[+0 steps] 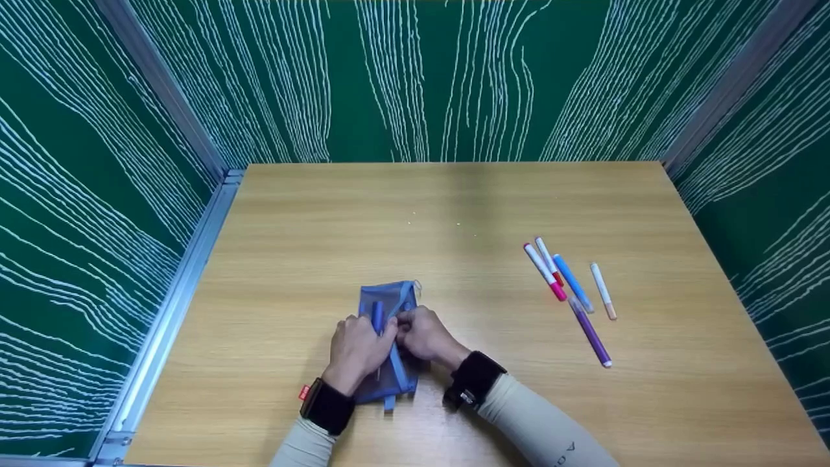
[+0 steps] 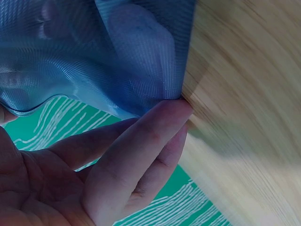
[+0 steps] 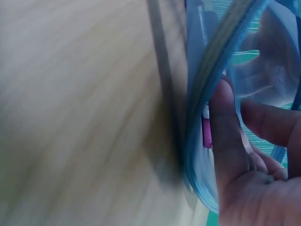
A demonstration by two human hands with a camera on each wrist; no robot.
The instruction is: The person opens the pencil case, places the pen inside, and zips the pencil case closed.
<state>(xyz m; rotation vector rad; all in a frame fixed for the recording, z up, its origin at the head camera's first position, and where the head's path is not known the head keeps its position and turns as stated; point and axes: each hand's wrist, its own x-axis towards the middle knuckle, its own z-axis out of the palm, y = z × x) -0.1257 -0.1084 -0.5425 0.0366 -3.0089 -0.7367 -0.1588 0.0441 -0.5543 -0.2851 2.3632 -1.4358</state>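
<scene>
A blue mesh pencil pouch (image 1: pixel 389 383) with a zipper sits close to me, its zipped side opened. My left hand (image 1: pixel 360 344) grips it from the left; in the left wrist view, fingers (image 2: pixel 150 136) reach the mesh corner. A blue marker (image 1: pixel 378 316) shows at the pouch beside this hand. From the right, my right hand (image 1: pixel 425 334) reaches into the opening, its fingertips hidden from the head. In the right wrist view, its thumb and finger (image 3: pixel 225 127) stand apart within the zipper edge, with a pink-capped marker (image 3: pixel 207 129) lying behind the finger inside.
On the table's right side lie a pink-capped marker (image 1: pixel 545 271), a red-capped one (image 1: pixel 548 258), a blue one (image 1: pixel 574 284), a peach-capped one (image 1: pixel 603 290) and a purple one (image 1: pixel 591 334). Green walls (image 1: pixel 434 78) with white lines enclose the wooden table (image 1: pixel 324 220).
</scene>
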